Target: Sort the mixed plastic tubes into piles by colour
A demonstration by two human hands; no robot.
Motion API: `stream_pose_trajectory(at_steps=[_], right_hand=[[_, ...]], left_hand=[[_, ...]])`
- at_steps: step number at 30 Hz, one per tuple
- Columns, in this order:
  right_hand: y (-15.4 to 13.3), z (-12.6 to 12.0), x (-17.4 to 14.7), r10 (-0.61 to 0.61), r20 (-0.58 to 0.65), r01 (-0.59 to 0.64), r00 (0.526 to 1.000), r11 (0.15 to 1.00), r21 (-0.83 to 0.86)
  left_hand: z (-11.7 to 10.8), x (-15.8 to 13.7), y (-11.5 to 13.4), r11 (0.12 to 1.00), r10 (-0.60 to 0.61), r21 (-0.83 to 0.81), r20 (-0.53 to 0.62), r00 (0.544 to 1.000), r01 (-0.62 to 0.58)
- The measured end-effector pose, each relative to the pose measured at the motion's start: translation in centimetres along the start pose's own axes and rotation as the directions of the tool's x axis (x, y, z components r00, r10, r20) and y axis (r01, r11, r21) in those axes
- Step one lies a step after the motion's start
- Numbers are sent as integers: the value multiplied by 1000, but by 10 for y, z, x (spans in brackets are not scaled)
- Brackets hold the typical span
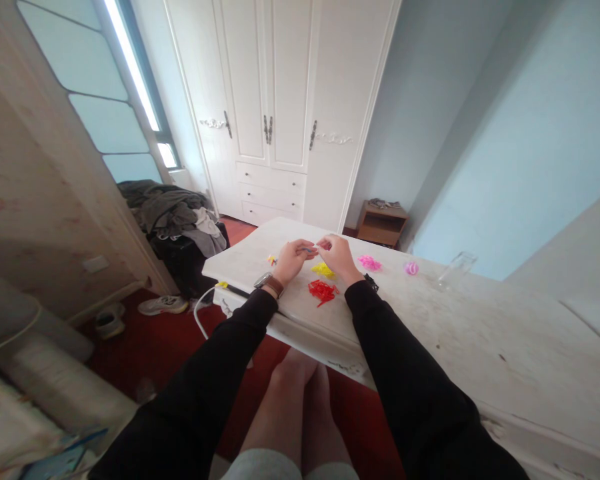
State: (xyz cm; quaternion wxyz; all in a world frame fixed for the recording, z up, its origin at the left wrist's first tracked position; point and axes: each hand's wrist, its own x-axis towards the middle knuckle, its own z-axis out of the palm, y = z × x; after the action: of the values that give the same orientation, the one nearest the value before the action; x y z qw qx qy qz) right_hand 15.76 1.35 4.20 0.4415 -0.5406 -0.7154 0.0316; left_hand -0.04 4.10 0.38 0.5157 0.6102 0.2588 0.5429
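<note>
My left hand [294, 260] and my right hand [336, 255] meet above the white tabletop [250, 247], fingers pinched close together. A thin bluish piece [308, 250] shows at the fingers of my left hand. Whatever the right fingertips pinch is too small to make out. Just under the hands lies a pile of yellow pieces [324, 270]. Nearer to me is a pile of thin red pieces [322, 292], between my wrists. A pile of pink pieces [369, 263] sits to the right of my right hand. Left of my left hand stands a small multicoloured item [273, 260].
Farther right on the table are a pink-and-white ball [411, 268] and a clear glass [457, 269]. A white cable [199, 307] hangs at the left table edge. Beyond are a white wardrobe [290, 80], heaped clothes [175, 210], shoes [163, 305] and a wooden bedside cabinet [383, 223].
</note>
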Motion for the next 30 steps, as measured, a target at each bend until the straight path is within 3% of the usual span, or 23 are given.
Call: stream_pose_trajectory(at_steps=[5, 20, 30], right_hand=[[-9, 0, -3, -113, 73, 111, 991, 993, 26], [-12, -4, -4, -116, 92, 116, 989, 993, 5], [-13, -6, -4, -56, 61, 59, 997, 997, -43]], left_hand=[[-2, 1, -2, 999, 24, 47, 1, 1000, -24], [-2, -1, 0, 997, 9, 81, 8, 1000, -10], [0, -4, 7, 998, -27, 59, -33, 999, 29]])
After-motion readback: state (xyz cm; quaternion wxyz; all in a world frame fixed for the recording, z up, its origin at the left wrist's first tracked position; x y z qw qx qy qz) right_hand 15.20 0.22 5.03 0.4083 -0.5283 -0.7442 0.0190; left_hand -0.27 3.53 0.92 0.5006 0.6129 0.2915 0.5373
